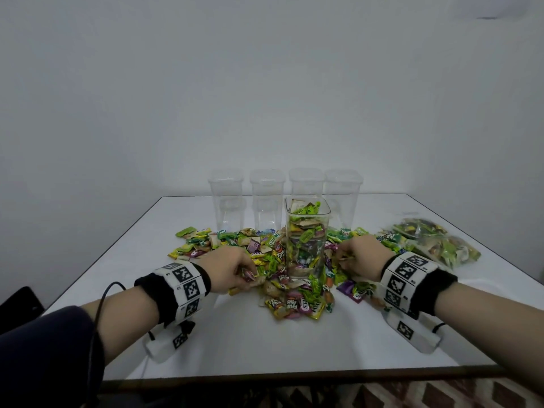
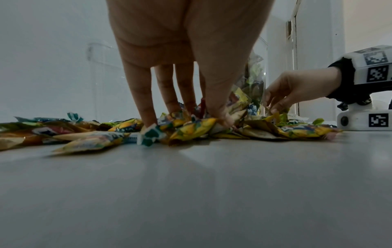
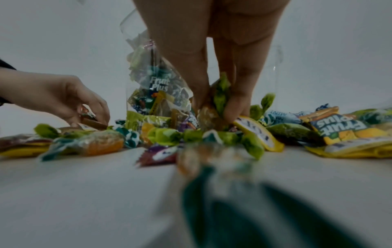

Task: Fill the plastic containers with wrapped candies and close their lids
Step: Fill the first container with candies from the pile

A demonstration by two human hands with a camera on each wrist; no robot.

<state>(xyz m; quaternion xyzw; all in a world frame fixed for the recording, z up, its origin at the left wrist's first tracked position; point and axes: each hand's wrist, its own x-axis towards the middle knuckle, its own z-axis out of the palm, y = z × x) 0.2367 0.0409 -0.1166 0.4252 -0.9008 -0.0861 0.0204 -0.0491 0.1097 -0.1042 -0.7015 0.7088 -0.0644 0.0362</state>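
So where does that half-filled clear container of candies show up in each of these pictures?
Head: the open container stands mid-table, between the left hand and right hand.
Left wrist: right of centre, behind the thumb.
Right wrist: left of centre, behind the fingers.
Shared landmark: the candy pile around its base.

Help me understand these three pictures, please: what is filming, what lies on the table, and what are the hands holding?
No machine here: a person wears one camera on the head and one on each wrist. The head view looks down at a white table. The left hand and right hand each gather wrapped candies from the loose pile, fingers curled around a few. Between them stands an open container, nearly full. Four empty containers wait behind; candy bags lie at the right. The wrist views show each grip from table level.
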